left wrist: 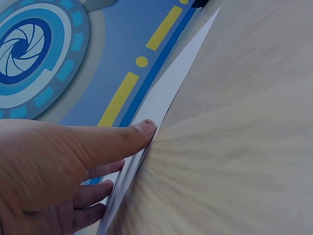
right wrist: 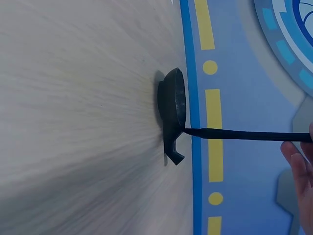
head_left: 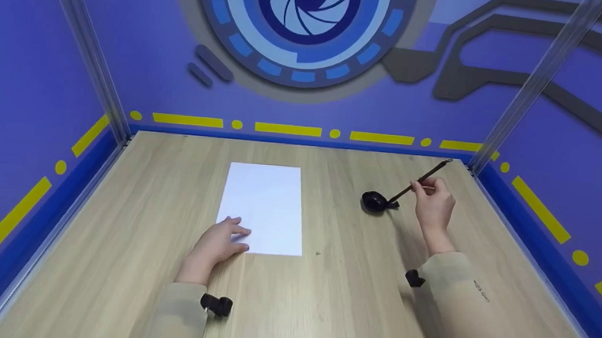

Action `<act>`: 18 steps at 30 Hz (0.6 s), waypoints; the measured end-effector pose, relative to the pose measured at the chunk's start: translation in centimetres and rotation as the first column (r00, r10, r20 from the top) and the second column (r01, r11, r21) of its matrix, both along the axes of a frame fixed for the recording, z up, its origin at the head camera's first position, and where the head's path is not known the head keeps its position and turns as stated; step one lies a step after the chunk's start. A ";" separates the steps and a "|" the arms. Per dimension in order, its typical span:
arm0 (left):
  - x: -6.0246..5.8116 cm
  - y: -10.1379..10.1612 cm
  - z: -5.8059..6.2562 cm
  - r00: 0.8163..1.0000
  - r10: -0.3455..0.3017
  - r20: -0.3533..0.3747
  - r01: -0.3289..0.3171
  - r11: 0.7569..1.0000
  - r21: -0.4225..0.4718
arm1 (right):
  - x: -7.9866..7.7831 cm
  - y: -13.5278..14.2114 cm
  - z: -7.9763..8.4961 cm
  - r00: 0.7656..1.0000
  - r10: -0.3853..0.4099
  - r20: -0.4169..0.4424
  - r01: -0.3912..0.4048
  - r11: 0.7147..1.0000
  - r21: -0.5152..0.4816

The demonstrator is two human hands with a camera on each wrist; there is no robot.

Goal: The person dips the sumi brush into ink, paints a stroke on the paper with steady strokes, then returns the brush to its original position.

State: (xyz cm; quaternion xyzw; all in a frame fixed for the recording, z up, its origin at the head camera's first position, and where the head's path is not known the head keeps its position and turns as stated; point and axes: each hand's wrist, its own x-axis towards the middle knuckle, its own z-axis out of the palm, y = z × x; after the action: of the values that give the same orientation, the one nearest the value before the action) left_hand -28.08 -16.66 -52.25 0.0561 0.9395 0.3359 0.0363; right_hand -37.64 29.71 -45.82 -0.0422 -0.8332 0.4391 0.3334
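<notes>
On the wooden table (head_left: 334, 301), my left hand (head_left: 218, 245) rests, fingers relaxed, over the near-left corner of the white paper (head_left: 270, 198). Well apart, my right hand (head_left: 434, 204) pinches the dark brush (head_left: 405, 191), tip at the rim of the black dish (head_left: 373, 201). I'd favor a light pinch, rolling the tip gently.

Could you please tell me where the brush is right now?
In the head view, the brush is toward the right, held in the right hand, its lower end at the black dish.
</notes>
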 end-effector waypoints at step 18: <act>0.0 0.1 0.0 1.000 0.005 0.004 -0.005 1.000 -0.002 | 1.0 -0.6 2.2 0.988 -0.009 -0.157 0.003 0.999 -0.036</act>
State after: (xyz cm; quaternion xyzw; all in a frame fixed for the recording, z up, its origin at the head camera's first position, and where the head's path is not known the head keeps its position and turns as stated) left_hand -28.09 -16.57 -52.23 0.0530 0.9399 0.3351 0.0374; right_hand -36.64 29.11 -43.65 -0.0160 -0.7964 0.4546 0.3985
